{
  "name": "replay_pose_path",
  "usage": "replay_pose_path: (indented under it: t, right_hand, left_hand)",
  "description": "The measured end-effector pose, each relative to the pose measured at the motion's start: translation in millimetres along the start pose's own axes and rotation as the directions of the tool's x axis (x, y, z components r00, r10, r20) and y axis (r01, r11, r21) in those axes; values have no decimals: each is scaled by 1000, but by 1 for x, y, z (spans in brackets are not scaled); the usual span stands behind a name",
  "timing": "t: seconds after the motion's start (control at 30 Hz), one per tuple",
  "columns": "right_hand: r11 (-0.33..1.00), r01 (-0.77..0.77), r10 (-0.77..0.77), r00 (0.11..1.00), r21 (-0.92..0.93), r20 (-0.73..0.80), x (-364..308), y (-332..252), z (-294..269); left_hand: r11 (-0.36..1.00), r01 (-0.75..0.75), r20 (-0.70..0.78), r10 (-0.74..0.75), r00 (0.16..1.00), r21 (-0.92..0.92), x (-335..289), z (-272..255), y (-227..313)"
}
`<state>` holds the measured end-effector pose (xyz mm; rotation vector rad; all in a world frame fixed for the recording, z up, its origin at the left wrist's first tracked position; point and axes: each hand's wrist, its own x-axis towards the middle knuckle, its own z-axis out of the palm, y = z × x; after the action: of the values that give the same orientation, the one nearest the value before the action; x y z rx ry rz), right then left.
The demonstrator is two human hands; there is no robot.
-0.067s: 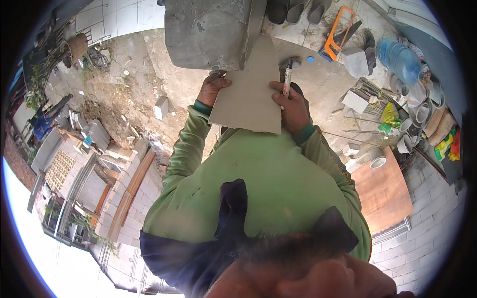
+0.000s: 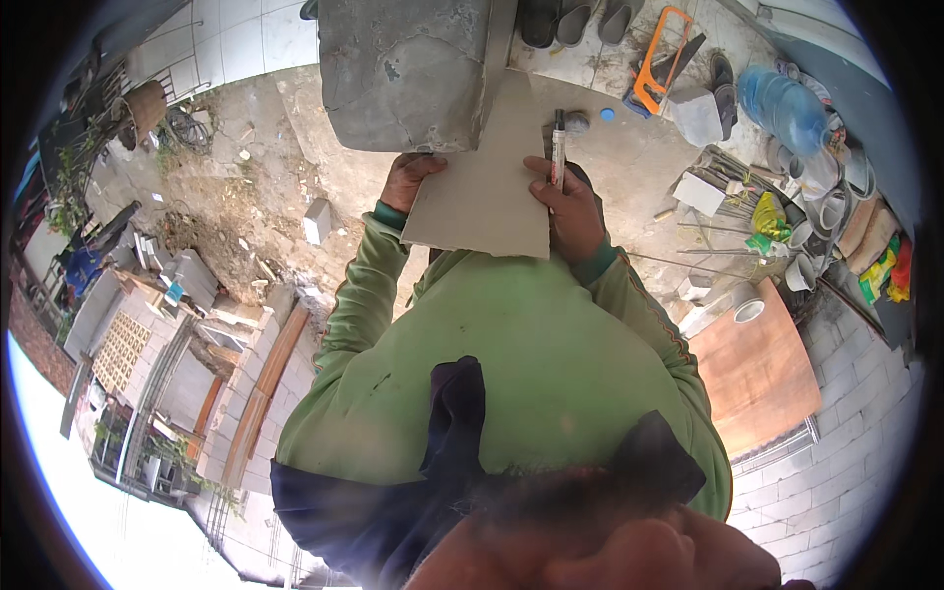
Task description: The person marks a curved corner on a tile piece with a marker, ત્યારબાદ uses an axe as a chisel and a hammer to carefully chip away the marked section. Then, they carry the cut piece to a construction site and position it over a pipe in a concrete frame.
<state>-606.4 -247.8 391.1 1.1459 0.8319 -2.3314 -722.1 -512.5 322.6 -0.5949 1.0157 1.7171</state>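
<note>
A flat grey board (image 2: 477,202), narrow at its far end and wider with a ragged edge toward me, lies between my hands in front of my chest. My left hand (image 2: 405,183) grips its left edge, thumb on top and fingers underneath. On the right edge, my right hand (image 2: 573,208) pinches the board with the thumb on top. A white marker pen (image 2: 558,157) with a dark cap also sticks up from the fingers of that hand. Just beyond the board is a grey cement-coated slab (image 2: 403,74), whose near edge meets or overlaps the board; I cannot tell which.
Shoes (image 2: 573,25), an orange hacksaw (image 2: 657,64) and a large blue water bottle (image 2: 787,108) lie at the far right. Nearer are rods (image 2: 733,192), a plywood sheet (image 2: 757,369) and a white pipe (image 2: 747,307). A pale block (image 2: 318,221) rests on the rough ground at left.
The board and both hands have shifted slightly left in view, along with the surroundings. The marker pen stands a little more upright. Both hands keep their hold.
</note>
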Motion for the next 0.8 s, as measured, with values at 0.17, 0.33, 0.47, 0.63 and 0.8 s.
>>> replay_pose_path:
  t: [0.17,0.33,0.47,0.63,0.8]
  right_hand:
    - [999,35,-35,999,-26,-3,12,-15,26]
    - [998,23,-19,997,-63,70,23,-33,27]
    - [997,27,-23,998,-72,52,25,-40,15]
    - [956,217,-248,957,-197,-152,36,-24,-49]
    - [974,145,-195,927,-174,-320,28,-35,-85]
  left_hand:
    - [871,-389,124,369,921,300,16,-28,18]
    - [956,-285,69,281,957,68,28,-32,42]
    - [956,-295,71,295,953,-10,36,-34,48]
    - [951,-296,75,303,950,-92,39,-31,48]
    - [931,-295,62,314,947,-216,31,-25,36]
